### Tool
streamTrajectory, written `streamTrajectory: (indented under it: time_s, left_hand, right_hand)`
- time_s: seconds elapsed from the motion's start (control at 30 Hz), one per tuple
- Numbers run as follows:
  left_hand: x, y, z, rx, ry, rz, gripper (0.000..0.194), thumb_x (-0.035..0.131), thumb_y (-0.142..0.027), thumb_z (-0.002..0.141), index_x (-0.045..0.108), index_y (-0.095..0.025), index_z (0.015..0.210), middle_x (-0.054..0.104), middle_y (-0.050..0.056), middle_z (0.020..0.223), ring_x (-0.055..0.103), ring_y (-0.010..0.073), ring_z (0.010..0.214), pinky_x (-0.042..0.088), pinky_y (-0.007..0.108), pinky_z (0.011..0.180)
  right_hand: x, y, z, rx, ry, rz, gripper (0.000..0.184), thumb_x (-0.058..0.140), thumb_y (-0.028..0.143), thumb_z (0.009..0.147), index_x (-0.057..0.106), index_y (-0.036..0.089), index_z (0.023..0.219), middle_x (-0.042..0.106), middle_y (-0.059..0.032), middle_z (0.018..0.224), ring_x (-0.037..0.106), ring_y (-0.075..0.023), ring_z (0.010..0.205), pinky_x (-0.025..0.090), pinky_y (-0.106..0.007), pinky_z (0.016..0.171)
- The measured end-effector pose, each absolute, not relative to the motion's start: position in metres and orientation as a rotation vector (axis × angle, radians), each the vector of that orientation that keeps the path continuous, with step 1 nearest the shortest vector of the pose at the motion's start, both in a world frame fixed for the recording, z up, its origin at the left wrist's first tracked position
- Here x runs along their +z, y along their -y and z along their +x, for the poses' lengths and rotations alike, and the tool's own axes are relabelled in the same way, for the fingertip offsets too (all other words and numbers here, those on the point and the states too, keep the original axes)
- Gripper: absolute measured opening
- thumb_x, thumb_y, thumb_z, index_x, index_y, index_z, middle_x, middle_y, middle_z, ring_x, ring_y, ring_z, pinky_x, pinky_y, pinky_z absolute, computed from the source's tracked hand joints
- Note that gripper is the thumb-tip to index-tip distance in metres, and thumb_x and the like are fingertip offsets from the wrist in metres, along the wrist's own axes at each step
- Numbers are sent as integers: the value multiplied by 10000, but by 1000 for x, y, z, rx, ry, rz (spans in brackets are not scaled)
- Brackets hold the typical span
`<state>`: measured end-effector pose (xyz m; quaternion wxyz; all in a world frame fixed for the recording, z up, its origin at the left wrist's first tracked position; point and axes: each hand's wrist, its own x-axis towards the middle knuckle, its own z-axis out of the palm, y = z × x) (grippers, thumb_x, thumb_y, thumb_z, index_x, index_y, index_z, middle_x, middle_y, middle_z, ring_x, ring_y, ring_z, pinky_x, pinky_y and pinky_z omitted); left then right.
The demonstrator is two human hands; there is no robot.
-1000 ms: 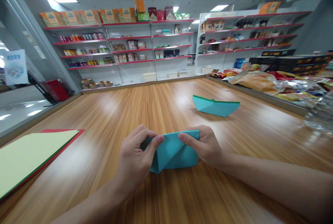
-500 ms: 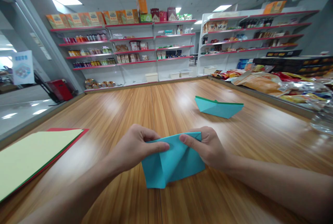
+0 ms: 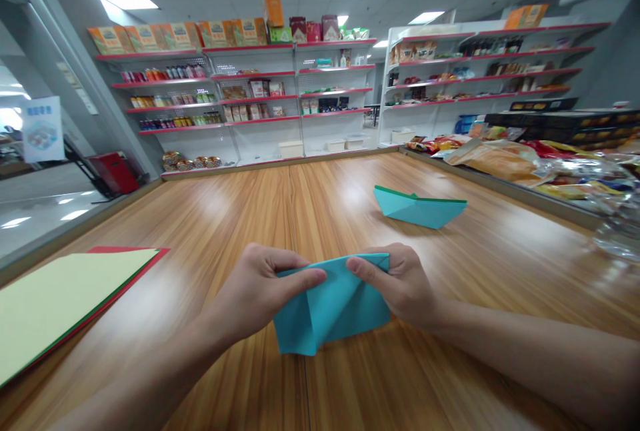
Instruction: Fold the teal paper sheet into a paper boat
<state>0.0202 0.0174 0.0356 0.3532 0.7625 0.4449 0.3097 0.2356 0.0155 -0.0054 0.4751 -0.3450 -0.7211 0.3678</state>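
A folded sheet of blue paper [image 3: 333, 307] is held up over the wooden table [image 3: 240, 217], creased into panels with a diagonal fold on its near face. My left hand [image 3: 273, 287] pinches its top left edge, thumb in front and fingers behind. At the top right corner my right hand [image 3: 397, 281] grips it the same way, thumb on the near face. The fingers behind the paper are mostly hidden. Beyond my right hand, a folded paper boat [image 3: 420, 207], blue with a green upper edge, rests on the table.
Sheets of coloured paper [image 3: 75, 291], pale yellow on top with green and red below, lie at the left. Packaged snacks [image 3: 500, 161] and black boxes [image 3: 565, 125] are heaped beyond the table's right edge. Stocked shelves [image 3: 250, 74] stand behind.
The lower edge of the blue paper has lifted slightly, and its left end sits a little further left. Both hands keep their pinch on it.
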Motion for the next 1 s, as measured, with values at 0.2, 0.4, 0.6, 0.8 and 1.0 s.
streamTrajectory:
  time_s: [0.2,0.4,0.6,0.8,1.0]
  left_hand:
    - [34,-17,20,807,-1115,2041,352,609,-436,788,707,-137,630,499,-14,498,416,79,474,296,176,411]
    - [32,-16,20,857,-1105,2103,359,612,-434,787,704,-132,616,479,-16,477,391,74,447,276,178,389]
    - [34,-15,20,824,-1127,2150,362,593,-435,805,709,-134,641,498,-13,487,405,78,455,289,183,399]
    - [36,-13,20,830,-1117,2182,380,588,-437,809,695,-131,609,500,-11,477,403,78,448,287,187,399]
    - [36,-14,21,824,-1134,2170,381,593,-441,804,703,-129,616,493,-11,467,398,74,436,283,184,391]
  right_hand:
    - [-5,-16,237,879,1767,-817,381,553,324,864,549,122,541,381,44,488,306,-49,435,252,-174,383]
    - [-5,-16,238,859,1792,-795,369,555,313,864,563,121,549,383,48,489,298,-46,437,261,-173,393]
    - [-7,-17,239,873,1784,-803,376,557,327,860,560,124,544,389,46,489,308,-49,439,264,-178,396]
    - [-5,-16,239,858,1786,-797,396,558,324,857,513,133,514,363,46,486,297,-51,438,253,-182,388]
    - [-6,-17,239,883,1784,-789,409,553,326,860,471,139,507,340,50,490,289,-47,437,246,-178,382]
